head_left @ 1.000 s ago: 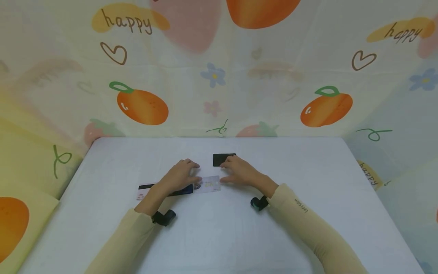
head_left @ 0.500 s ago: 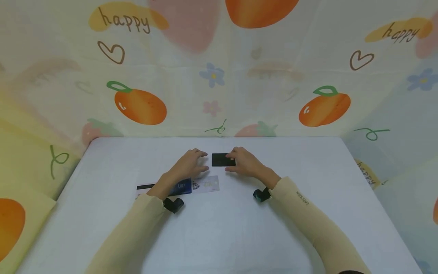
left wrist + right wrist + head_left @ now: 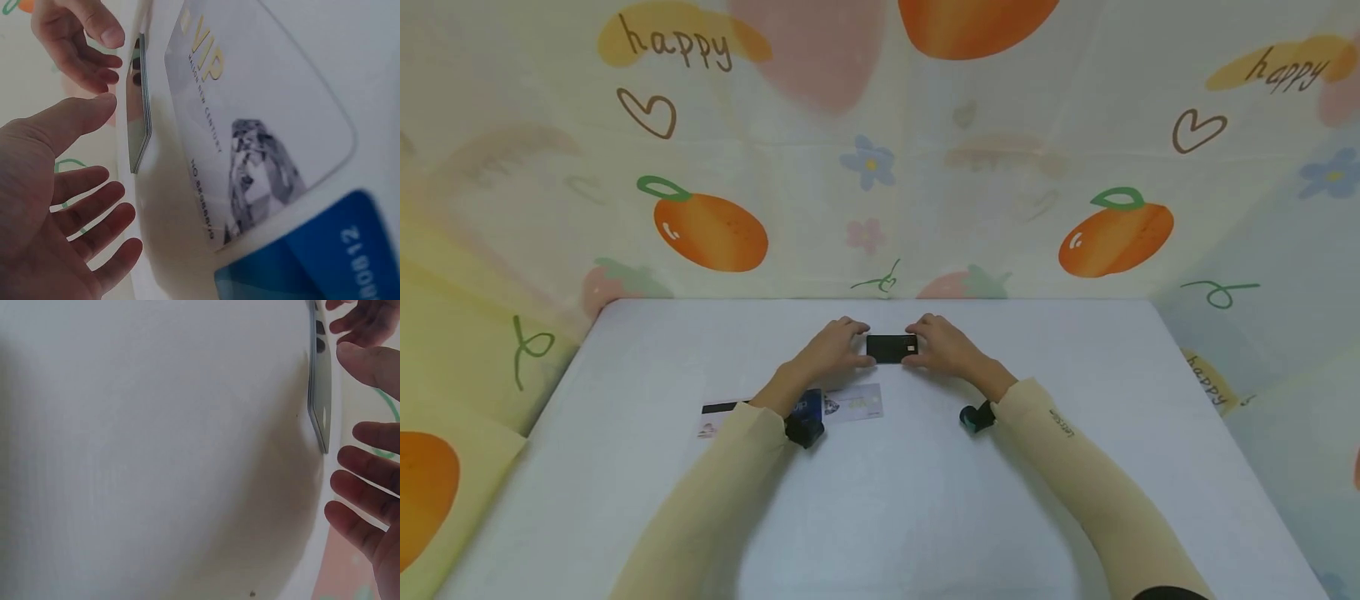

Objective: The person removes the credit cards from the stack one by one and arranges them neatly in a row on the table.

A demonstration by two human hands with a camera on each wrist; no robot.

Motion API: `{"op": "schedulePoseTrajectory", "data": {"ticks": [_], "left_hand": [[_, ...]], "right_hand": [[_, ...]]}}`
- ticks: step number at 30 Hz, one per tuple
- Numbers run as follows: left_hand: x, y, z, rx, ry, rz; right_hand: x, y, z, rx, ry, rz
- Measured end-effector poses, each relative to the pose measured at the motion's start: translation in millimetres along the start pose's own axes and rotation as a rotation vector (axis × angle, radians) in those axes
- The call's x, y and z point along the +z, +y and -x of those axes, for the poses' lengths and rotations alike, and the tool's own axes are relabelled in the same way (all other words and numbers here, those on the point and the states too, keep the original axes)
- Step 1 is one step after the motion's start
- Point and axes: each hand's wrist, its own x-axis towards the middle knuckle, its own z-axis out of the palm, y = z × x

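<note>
A small stack of cards with a black top card point(image 3: 891, 350) lies flat on the white table, its layered edge showing in both wrist views. My left hand point(image 3: 833, 348) is at its left end, thumb near the front corner and fingers spread behind. At the opposite end, my right hand point(image 3: 949, 350) has a similar spread. In the left wrist view a gap shows between the left fingers point(image 3: 103, 234) and the stack point(image 3: 139, 103). The right fingers point(image 3: 356, 481) also look apart from the stack point(image 3: 320, 394) in the right wrist view.
Nearer me lies a silver VIP card point(image 3: 859, 403) beside a blue card point(image 3: 809, 403), partly hidden by my left wrist. Farther left is a pale card with a black stripe point(image 3: 715, 410). A patterned cloth point(image 3: 820, 200) hangs behind the table's far edge.
Both hands have moved away from the silver card toward the far side, the left also rightward. They now stand at either end of the black-topped stack, which has not visibly moved.
</note>
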Motion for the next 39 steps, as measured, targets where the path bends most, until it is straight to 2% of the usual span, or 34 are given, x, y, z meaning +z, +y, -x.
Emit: {"op": "schedulePoseTrajectory", "data": {"ticks": [6,13,29,39], "left_hand": [[0.7,2.0,-7.2,0.006,-0.008,-0.017],[3.0,1.5,-8.7,-0.003,-0.034,-0.018],[6.8,3.0,-8.6,0.028,0.017,-0.090],[4.7,2.4,-10.1,0.011,-0.004,-0.082]], "right_hand": [[-1,2,-1.3,0.020,-0.033,-0.024],[1,5,-3.4,0.015,-0.039,0.004],[4,8,-11.3,0.017,-0.066,0.056],[1,6,-11.4,0.001,-0.075,0.040]]}}
